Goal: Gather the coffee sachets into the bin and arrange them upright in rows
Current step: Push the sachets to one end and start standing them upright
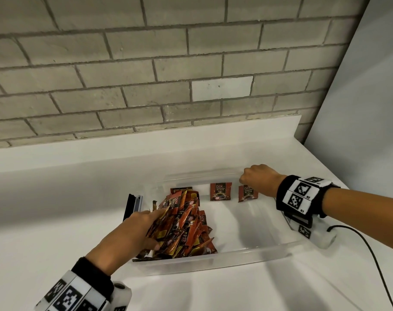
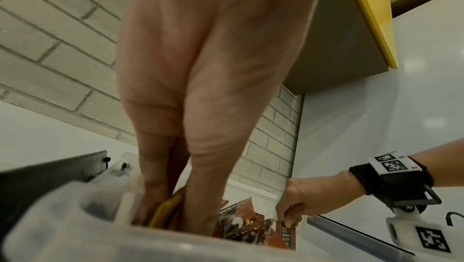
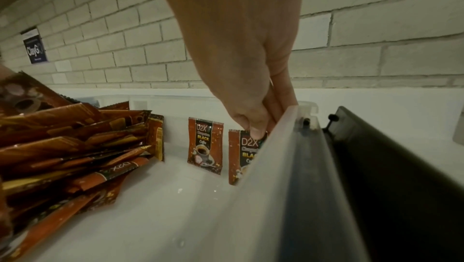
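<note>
Left hand [image 1: 132, 232], nearest the head camera, reaches over the near-left wall of the clear rectangular plastic bin [image 1: 213, 258] and grips a thick bundle of red-brown foil coffee sachets [image 1: 182, 223], fingers curled on one side and thumb on the other; the left wrist view shows the fingers [image 2: 198, 187] sunk among the packets. Bundle and loose sachets fill the left part of the bin, tilted and overlapping. Right hand [image 1: 258, 179] at the far-right corner pinches the top edge of one upright red-brown sachet printed "D2X BLACK" [image 3: 242, 157] between thumb and fingertips; this sachet stands against the far wall. Second upright sachet of the same print [image 1: 220, 191] stands just to its left, apart from it, also against the far wall. Third sachet [image 1: 181, 189] shows at the far wall behind the heap, mostly hidden. Bin rests on a white counter [image 1: 56, 209] below a grey brick wall [image 1: 123, 75]. Black hinged latch [image 1: 129, 207] hangs at the bin's left side
</note>
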Demonstrator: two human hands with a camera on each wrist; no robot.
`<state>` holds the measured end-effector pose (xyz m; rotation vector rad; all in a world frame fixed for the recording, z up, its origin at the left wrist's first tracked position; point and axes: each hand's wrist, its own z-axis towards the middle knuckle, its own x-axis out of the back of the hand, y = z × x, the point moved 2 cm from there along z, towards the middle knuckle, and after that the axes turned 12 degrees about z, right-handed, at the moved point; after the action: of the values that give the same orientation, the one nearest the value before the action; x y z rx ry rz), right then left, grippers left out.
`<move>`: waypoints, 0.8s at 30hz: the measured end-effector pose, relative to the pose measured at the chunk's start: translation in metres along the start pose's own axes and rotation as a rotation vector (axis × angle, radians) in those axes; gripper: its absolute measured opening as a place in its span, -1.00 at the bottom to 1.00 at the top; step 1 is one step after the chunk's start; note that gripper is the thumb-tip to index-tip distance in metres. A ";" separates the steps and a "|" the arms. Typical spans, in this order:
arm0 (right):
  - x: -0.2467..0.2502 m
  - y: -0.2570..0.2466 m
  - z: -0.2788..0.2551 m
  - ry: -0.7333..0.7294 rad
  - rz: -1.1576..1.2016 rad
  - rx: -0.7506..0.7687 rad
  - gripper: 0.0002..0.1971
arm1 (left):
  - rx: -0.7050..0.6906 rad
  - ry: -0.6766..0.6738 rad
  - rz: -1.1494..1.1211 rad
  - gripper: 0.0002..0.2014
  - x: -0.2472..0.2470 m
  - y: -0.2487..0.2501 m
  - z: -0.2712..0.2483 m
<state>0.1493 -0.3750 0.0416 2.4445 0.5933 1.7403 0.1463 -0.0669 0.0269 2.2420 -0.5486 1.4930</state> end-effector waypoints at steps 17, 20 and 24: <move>0.007 -0.005 0.001 0.068 -0.105 -0.043 -0.65 | 0.156 0.446 -0.213 -0.85 0.024 0.005 -0.036; 0.009 -0.001 0.001 0.051 -0.096 -0.054 -0.70 | 0.187 0.519 -0.368 -0.82 0.031 0.002 -0.043; 0.022 0.009 -0.006 0.151 0.133 -0.112 -0.71 | 0.217 0.527 -0.833 -0.66 0.036 0.003 -0.045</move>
<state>0.1520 -0.3764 0.0663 2.3407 0.3418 1.9646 0.1225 -0.0499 0.0770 1.7207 0.6537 1.5824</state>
